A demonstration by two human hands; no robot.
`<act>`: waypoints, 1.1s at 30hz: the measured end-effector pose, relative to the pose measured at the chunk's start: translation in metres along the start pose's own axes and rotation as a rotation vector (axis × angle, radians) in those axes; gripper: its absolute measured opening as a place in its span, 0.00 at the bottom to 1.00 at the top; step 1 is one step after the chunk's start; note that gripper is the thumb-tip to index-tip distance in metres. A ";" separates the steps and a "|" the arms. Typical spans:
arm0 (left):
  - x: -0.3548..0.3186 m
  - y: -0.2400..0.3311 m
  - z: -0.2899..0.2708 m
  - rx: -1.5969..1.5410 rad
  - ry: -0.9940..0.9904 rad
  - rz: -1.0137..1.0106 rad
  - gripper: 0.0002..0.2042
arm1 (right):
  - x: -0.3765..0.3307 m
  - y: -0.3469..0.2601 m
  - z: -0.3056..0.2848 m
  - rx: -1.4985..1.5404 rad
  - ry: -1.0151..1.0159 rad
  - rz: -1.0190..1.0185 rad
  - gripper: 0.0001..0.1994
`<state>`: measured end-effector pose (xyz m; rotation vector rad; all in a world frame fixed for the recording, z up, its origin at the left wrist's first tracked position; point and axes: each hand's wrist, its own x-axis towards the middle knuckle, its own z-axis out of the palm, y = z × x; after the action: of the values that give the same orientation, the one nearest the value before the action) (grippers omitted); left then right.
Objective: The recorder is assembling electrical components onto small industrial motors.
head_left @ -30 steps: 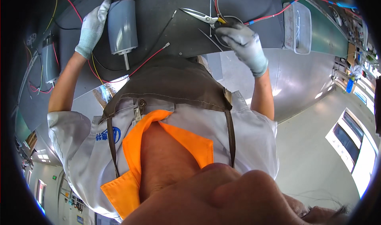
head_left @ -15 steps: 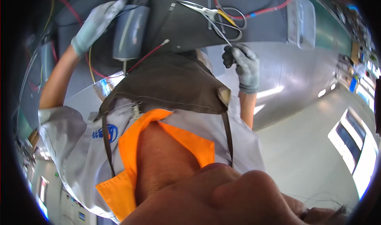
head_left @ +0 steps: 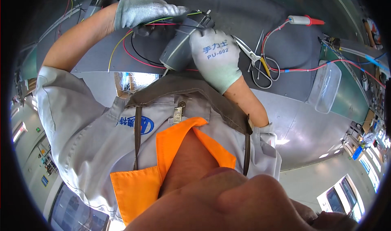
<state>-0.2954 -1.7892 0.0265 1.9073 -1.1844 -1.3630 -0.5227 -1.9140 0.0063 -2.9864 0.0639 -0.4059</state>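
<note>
A grey cylindrical motor (head_left: 175, 49) lies tilted on the dark worktop in front of me, a metal shaft showing at each end. My left hand (head_left: 148, 15), in a pale knitted glove, reaches across beyond it. Its fingers are closed on the motor's wires, among them a yellow-green wire (head_left: 116, 51), a red wire (head_left: 136, 56) and a black one. My right hand (head_left: 216, 57), also gloved, is curled over the motor's far right end; its fingertips are hidden. Scissors (head_left: 254, 59) with a yellow part lie spread just right of that hand.
A white-and-red probe (head_left: 301, 20) on a red cable lies farther back right. By the right edge sits a clear plastic tray (head_left: 326, 88). Another motor (head_left: 95, 6) with wires is at the back left. Below the worktop's front edge is an open box (head_left: 122, 84).
My right hand has moved left from beside the scissors to the motor; the thin pale strip it held no longer shows. The motor is now tilted, and my left hand has shifted right along its wires.
</note>
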 end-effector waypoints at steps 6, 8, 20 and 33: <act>0.011 0.003 0.019 -0.223 0.124 -0.304 0.21 | 0.002 0.005 0.011 0.090 -0.032 0.082 0.08; 0.022 -0.019 0.036 -0.211 0.294 -0.118 0.15 | 0.005 0.007 0.003 0.082 0.013 0.130 0.08; 0.031 0.017 0.090 -0.532 0.557 -0.038 0.11 | 0.019 0.034 0.023 1.830 0.372 0.696 0.16; 0.038 0.026 0.093 -0.386 0.549 0.092 0.13 | 0.021 0.061 -0.004 1.657 0.000 0.758 0.25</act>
<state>-0.3867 -1.8272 -0.0054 1.7541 -0.6720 -0.8538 -0.5048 -1.9759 0.0082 -1.1904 0.5188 -0.1649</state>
